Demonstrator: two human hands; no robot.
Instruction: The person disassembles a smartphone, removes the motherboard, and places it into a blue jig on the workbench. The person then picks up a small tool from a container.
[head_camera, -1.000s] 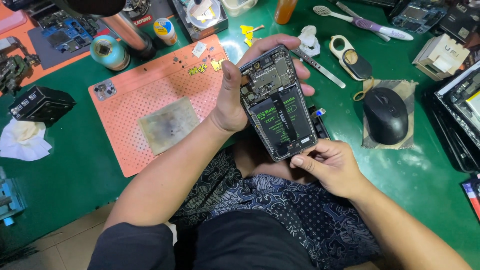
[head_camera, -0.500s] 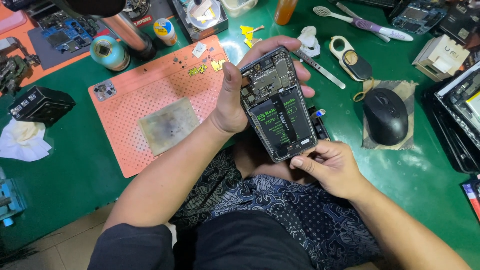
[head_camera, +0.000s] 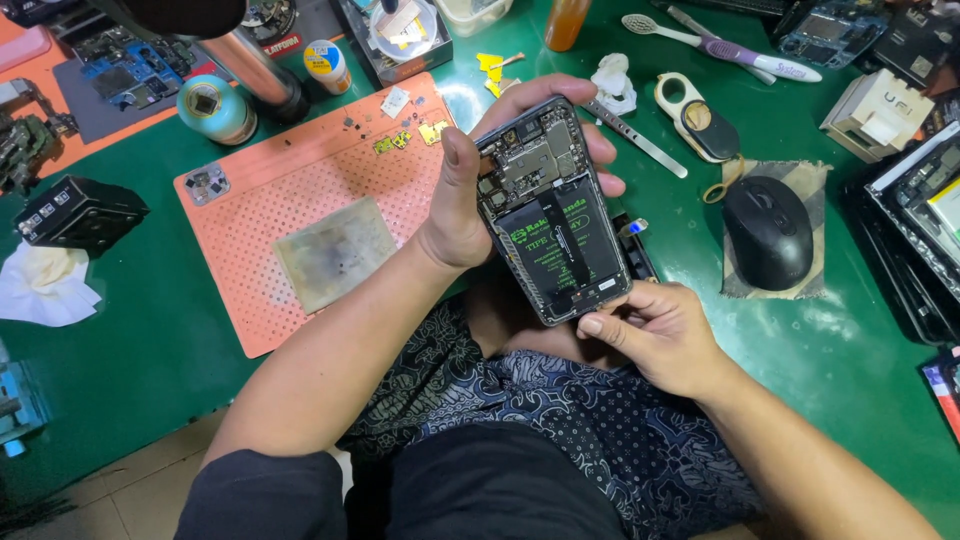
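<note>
Head view, left hand cradling opened phone, right hand pinching corner

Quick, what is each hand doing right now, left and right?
Left hand: closed around the upper part of the opened phone.
Right hand: fingers pinching the phone's bottom edge.

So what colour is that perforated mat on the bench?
Salmon pink mat, seen in the head view.

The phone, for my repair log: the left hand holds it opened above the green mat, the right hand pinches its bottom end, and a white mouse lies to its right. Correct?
Not quite. The mouse is black, not white, as the head view shows. The rest stands: left hand holds the opened phone, right hand pinches its bottom end.
</note>
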